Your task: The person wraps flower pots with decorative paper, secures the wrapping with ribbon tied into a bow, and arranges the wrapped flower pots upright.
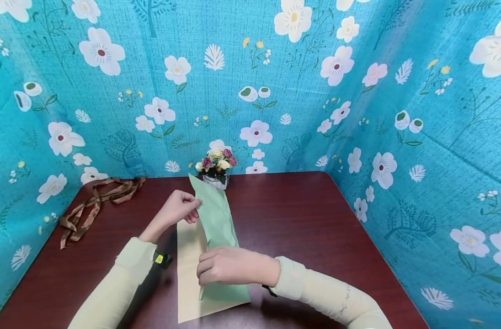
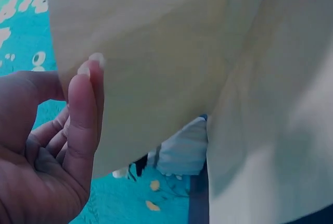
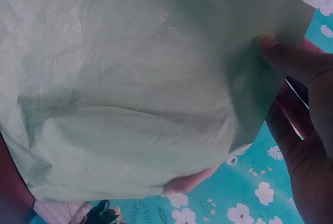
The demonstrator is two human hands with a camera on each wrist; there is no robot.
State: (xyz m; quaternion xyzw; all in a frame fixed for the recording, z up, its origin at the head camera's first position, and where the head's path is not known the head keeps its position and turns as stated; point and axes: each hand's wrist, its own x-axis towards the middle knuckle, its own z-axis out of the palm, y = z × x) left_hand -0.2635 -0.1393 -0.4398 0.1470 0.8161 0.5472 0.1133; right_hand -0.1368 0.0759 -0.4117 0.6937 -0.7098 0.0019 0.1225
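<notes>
Currently, one paper sheet (image 1: 217, 214) lies at the near middle of the dark red table (image 1: 295, 228), doubled over: green flap raised and slanting, cream part beneath it. Left hand (image 1: 178, 209): pinching the flap's left edge near its far corner, thumb on one face, fingers on the other. Right hand (image 1: 234, 267): grasping the flap's same edge nearer the person, thumb and fingers closed on the paper. Flap's green face shows creases in the right wrist view. Just beyond the far corner: flowers (image 1: 219, 160) in a small white pot (image 1: 215, 183); contact with the paper cannot be told. Brown ribbon (image 1: 97, 201) lies loosely looped at far left. Blue floral cloth (image 1: 234, 109) hangs behind.
</notes>
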